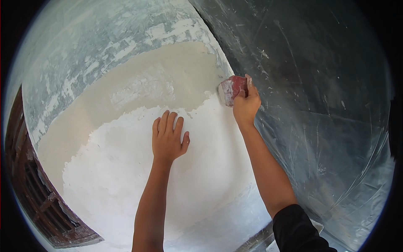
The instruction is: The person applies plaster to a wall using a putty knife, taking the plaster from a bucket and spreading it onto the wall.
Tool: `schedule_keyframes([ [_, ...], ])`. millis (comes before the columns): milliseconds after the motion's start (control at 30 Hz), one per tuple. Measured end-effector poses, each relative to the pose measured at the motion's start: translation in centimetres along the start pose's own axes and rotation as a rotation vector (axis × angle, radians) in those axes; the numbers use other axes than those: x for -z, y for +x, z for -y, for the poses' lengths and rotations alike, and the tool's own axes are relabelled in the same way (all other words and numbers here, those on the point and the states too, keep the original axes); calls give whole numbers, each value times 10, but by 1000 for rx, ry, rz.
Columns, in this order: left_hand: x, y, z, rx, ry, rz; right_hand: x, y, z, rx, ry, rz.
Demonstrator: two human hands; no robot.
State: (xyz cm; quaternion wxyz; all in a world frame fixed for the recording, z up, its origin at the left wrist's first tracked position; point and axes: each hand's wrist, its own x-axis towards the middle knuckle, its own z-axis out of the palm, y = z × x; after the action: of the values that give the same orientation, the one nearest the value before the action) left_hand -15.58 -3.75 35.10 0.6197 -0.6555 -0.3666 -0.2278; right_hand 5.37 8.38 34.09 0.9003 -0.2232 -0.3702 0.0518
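Note:
My left hand point(168, 137) lies on the white part of the plastered wall point(126, 164), its fingers outstretched and slightly apart. It holds nothing. Up and to the right, my right hand point(247, 103) grips a dark red putty spreader point(234, 89), flat and smeared with white. Its pale left edge meets the wall near the right-hand border of the plaster. Above my left hand, a band of beige putty point(184, 71) curves across the wall, with a whiter rough patch point(142, 90) in it. Part of the spreader is hidden behind my right fingers.
Dark, wrinkled plastic sheeting point(319, 109) with white specks covers the right side and borders the wall. A brown slatted window frame point(46, 206) stands at the lower left. Streaky grey-white wall point(92, 46) spreads across the top. Pale objects point(273, 245) lie low beside my right sleeve.

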Motion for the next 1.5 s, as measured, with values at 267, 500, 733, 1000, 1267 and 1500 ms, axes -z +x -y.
schedule_keyframes([
  [267, -3, -3, -4, -66, 15, 25, 46, -11, 3, -149, -28, 279],
  [500, -9, -37, -62, -85, -219, 41, 103, -10, 6, -296, -23, 338],
  [733, -11, -68, -139, -79, -482, 107, 156, -31, 22, -413, -81, 383],
  [1000, -14, -100, -236, -55, -707, 235, 254, -62, -1, -501, -202, 375],
  [1267, -16, -138, -353, -70, -936, 415, 362, -83, -37, -654, -409, 330],
  [1500, -6, -170, -438, 62, -1090, 544, 447, -107, -54, -712, -526, 365],
])
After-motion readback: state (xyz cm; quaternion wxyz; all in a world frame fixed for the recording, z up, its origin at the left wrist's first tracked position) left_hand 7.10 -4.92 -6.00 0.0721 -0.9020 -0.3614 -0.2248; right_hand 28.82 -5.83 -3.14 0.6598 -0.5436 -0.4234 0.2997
